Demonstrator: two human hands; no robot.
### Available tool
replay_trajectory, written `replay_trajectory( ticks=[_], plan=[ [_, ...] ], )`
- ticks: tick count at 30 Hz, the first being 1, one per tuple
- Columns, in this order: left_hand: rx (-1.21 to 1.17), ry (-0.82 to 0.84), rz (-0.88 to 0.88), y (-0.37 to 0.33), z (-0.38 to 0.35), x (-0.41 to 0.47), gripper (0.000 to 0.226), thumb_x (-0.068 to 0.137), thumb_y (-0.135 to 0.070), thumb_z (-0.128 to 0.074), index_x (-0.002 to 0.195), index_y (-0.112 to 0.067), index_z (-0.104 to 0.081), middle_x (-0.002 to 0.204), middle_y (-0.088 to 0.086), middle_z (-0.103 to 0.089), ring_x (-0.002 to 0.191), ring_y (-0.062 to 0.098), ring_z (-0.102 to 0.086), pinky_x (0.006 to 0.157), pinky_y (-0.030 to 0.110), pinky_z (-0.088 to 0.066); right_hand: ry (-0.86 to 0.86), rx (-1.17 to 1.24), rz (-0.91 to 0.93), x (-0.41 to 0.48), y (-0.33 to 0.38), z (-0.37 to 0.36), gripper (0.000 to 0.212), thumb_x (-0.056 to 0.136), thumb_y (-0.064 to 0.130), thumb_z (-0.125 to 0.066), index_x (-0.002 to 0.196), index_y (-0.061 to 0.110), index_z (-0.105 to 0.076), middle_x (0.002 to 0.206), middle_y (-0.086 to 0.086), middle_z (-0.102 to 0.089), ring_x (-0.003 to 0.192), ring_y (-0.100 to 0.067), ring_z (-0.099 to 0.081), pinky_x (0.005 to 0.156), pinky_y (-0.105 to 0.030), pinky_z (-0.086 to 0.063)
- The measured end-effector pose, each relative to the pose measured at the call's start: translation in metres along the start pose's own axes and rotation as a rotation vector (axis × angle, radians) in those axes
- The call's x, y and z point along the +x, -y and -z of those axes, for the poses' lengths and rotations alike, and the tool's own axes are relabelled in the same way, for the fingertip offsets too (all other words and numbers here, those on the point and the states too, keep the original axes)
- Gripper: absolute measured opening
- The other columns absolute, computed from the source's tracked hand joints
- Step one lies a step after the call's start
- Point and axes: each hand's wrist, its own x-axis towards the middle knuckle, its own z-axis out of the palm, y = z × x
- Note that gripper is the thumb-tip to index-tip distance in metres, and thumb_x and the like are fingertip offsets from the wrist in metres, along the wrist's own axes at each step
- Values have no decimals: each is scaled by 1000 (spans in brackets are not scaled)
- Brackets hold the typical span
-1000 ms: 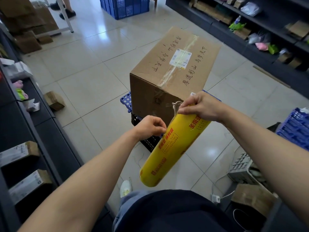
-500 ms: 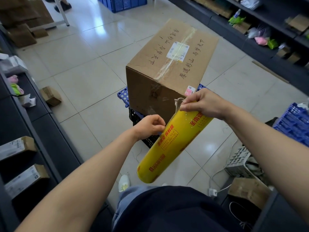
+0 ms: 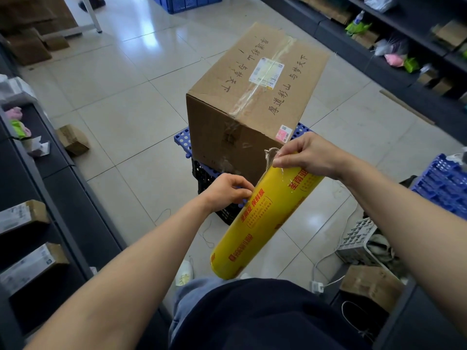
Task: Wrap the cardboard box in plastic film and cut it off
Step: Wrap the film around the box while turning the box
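Standing over the cardboard box (image 3: 252,97), set on a blue perforated crate (image 3: 182,137) on the tiled floor (image 3: 121,127), just beyond both hands. Holding a yellow roll of film (image 3: 265,218) slantwise in front of the box's near face, lower end down by the lap. With the left hand (image 3: 227,190), steadying the roll, fingers curled against its side; with the right hand (image 3: 308,157), pinching the loose film end (image 3: 270,155) at the roll's upper end, thumb and fingers closed on a crumpled clear tuft. Probably thin, stretchy and clingy stuff, apt to bunch and stick to itself, so better taken wide along the edge than by one tuft. Likely a firm, fairly weighty roll, best held near its ends so as to turn freely. Judging the box stiff, with crisp corners to anchor film on; none seen around it yet. Reading on the roll: red Chinese print, including 保鲜膜, plus a framed block of text too fine to make out. Reading on the box top: handwritten Chinese in black marker, upside down from here, only partly legible; a white shipping label (image 3: 266,72) under clear tape, print too small; a pink sticker (image 3: 284,133) with a barcode near the closest corner.
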Motion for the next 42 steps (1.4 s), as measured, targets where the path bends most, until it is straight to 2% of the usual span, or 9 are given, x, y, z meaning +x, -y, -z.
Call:
replay_trajectory(
  ticks=[8, 15, 20, 25, 29, 33, 35, 38, 42],
  plan=[
    [220, -29, -30, -1, -18, 7, 10, 89, -7, -61, 80, -11, -62, 72, -4, -59, 67, 7, -54, 67, 20, -47, -23, 6, -41, -3, -12, 4, 9, 83, 20, -71, 75, 23, -73, 80, -1, -68, 78, -20, -63, 65, -29, -50],
    [57, -114, 37, 1, -12, 6, 7, 90, -4, -54, 84, -6, -56, 86, 5, -68, 83, 21, -66, 80, 35, -55, -50, 56, -46, -5, -12, 12, 11, 83, 19, -70, 73, 24, -71, 81, -1, -67, 77, -20, -63, 68, -31, -51],
    [77, -92, 22, -1, -10, 7, 15, 90, -3, -49, 79, -15, -49, 73, 0, -53, 69, 13, -51, 68, 30, -46, -60, 46, -24, -4, -10, 18, 11, 84, 21, -69, 74, 24, -70, 82, 0, -65, 77, -19, -62, 65, -28, -50],
    [87, 106, 48, -3, 2, 4, 20, 84, 1, -56, 77, -17, -58, 78, 0, -56, 77, 15, -54, 79, 31, -47, -48, 49, -37, -3, -11, 23, 9, 84, 22, -68, 75, 24, -70, 82, 2, -66, 74, -16, -63, 59, -23, -49],
    [20, 58, 70, 8, 3, 0, 12, 87, -11, -64, 79, -19, -61, 91, 10, -68, 96, 25, -65, 93, 37, -49, -17, 5, -36, 1, -12, 23, 9, 83, 22, -69, 74, 24, -70, 86, 0, -64, 80, -20, -62, 64, -28, -50],
    [-88, -43, 48, 12, 6, -5, 8, 90, -11, -60, 83, -13, -57, 78, 3, -65, 78, 14, -65, 82, 29, -53, -17, 6, -55, 1, -19, 27, 7, 84, 22, -68, 78, 23, -70, 85, 0, -64, 79, -19, -62, 62, -27, -49],
    [-81, 22, 58, 6, 14, -7, 6, 84, -12, -63, 80, -12, -59, 76, 1, -62, 74, 11, -59, 77, 25, -52, -16, 50, -68, 1, -23, 27, 6, 84, 21, -67, 80, 20, -71, 84, -2, -65, 76, -21, -63, 61, -28, -50],
    [75, 172, 141, 0, 21, -11, 10, 72, -5, -59, 73, -14, -55, 72, 0, -54, 68, 10, -51, 66, 19, -46, 8, 81, -79, 3, -25, 27, 6, 84, 20, -67, 79, 20, -71, 83, -1, -65, 75, -21, -63, 60, -29, -50],
    [245, 106, 141, 8, 19, -15, 27, 83, 2, -62, 70, -15, -46, 73, 1, -49, 69, 14, -47, 68, 22, -44, 60, 60, -96, 6, -22, 28, 7, 84, 22, -66, 78, 22, -69, 91, -2, -63, 84, -24, -62, 65, -32, -52]
  ],
)
